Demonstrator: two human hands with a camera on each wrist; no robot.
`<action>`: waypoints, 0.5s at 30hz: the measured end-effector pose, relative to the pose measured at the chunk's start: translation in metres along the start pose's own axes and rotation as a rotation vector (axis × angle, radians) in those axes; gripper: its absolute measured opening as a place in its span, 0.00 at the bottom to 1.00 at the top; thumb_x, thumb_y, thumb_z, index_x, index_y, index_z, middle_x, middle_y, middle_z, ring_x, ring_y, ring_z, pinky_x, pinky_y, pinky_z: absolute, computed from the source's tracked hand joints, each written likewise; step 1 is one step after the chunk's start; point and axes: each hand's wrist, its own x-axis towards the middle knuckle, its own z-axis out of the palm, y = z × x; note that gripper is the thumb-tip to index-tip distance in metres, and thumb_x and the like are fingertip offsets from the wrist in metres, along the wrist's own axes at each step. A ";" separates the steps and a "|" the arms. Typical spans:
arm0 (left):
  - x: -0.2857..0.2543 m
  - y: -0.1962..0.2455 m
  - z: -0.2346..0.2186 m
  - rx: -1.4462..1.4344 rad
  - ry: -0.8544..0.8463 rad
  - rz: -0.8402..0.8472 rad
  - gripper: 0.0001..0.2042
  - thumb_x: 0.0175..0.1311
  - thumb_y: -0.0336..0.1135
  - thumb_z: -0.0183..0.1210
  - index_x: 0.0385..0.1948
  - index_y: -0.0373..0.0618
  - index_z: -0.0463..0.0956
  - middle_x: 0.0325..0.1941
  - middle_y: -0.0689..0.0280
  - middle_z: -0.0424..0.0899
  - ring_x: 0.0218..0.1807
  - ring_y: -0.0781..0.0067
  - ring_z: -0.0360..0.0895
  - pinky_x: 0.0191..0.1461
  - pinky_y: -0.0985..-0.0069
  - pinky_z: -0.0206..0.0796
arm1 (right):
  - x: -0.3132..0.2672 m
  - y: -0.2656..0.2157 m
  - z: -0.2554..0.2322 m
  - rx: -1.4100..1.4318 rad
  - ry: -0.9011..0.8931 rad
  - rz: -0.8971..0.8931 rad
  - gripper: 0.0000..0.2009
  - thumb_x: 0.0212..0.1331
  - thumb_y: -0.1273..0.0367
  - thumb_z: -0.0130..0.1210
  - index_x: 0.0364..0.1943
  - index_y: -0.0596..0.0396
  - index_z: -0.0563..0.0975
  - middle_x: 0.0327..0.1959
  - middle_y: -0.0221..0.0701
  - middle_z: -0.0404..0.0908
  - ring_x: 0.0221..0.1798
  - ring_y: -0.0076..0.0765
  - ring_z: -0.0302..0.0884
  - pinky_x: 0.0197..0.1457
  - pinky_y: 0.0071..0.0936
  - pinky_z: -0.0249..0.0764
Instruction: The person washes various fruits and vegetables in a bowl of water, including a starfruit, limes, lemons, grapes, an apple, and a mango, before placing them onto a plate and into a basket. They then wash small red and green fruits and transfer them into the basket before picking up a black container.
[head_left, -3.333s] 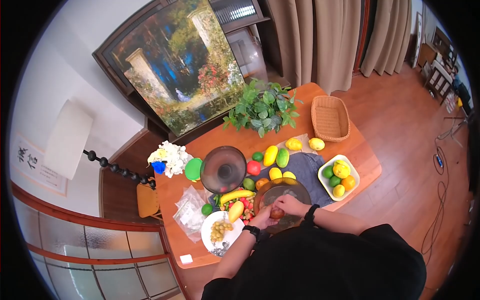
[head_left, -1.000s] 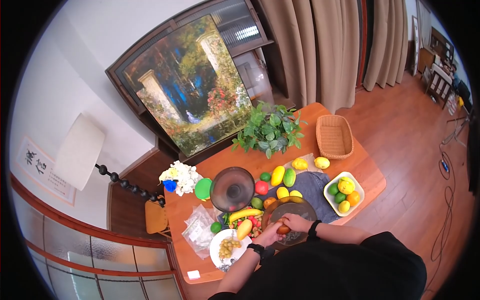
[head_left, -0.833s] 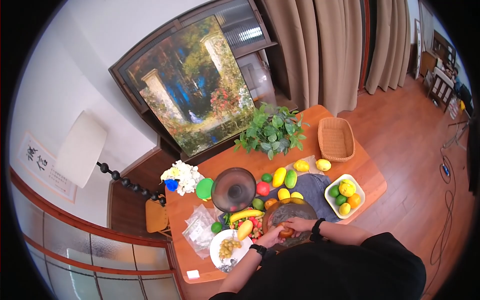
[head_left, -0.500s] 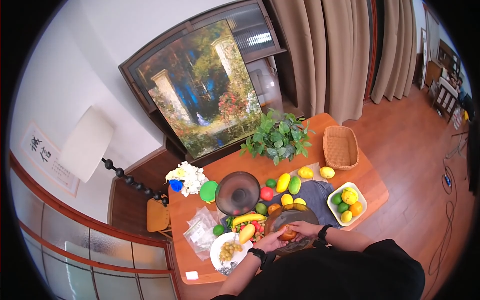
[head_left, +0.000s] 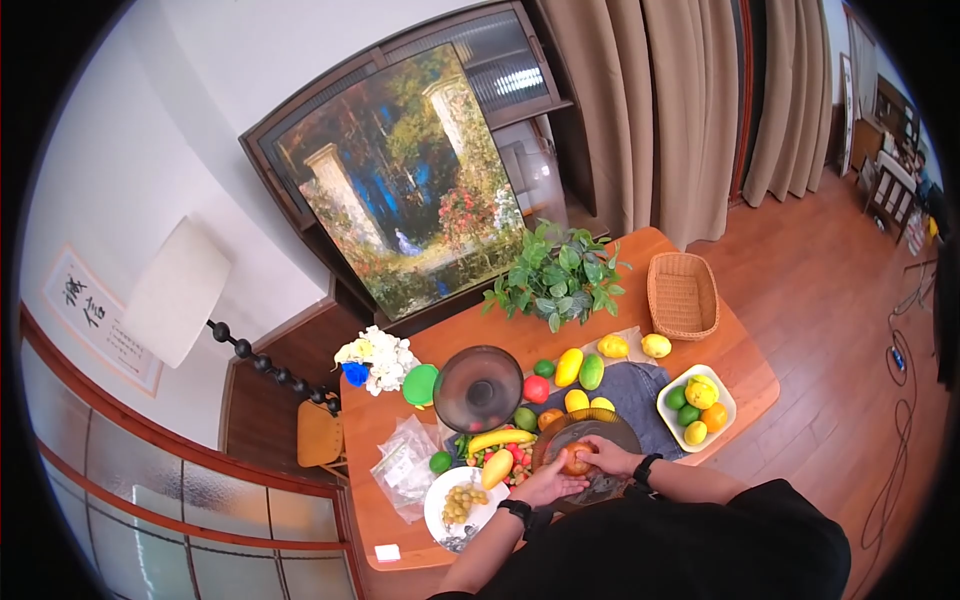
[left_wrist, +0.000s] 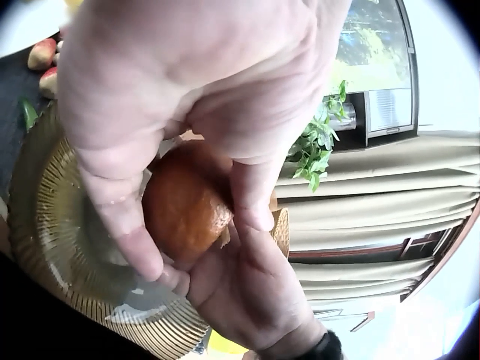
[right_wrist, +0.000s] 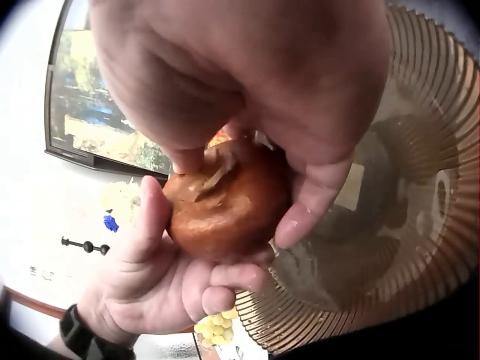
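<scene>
So our right hand (head_left: pixel 612 458) grips the brown fruit (right_wrist: pixel 229 214), our left hand (head_left: pixel 548 487) has fingers and thumb round it too, ribbed bowl (right_wrist: pixel 446 82) just below both.

On the tabletop (head_left: pixel 740 365), clockwise around the bowl (head_left: pixel 617 430): plant (head_left: pixel 560 278) at twelve, basket (head_left: pixel 682 305) at one, tray (head_left: pixel 729 408) two, plate (head_left: pixel 438 502) eight.

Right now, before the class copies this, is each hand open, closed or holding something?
Left hand: holding the round reddish-brown item, fingers curled against it.
Right hand: gripping that same item.
</scene>
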 end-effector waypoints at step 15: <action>0.020 -0.025 -0.029 0.422 0.359 -0.005 0.24 0.64 0.49 0.61 0.57 0.48 0.70 0.58 0.63 0.75 0.58 0.66 0.73 0.51 0.63 0.72 | 0.018 0.015 -0.033 -0.940 0.539 -0.028 0.19 0.64 0.59 0.56 0.46 0.64 0.80 0.42 0.45 0.85 0.47 0.42 0.83 0.55 0.37 0.77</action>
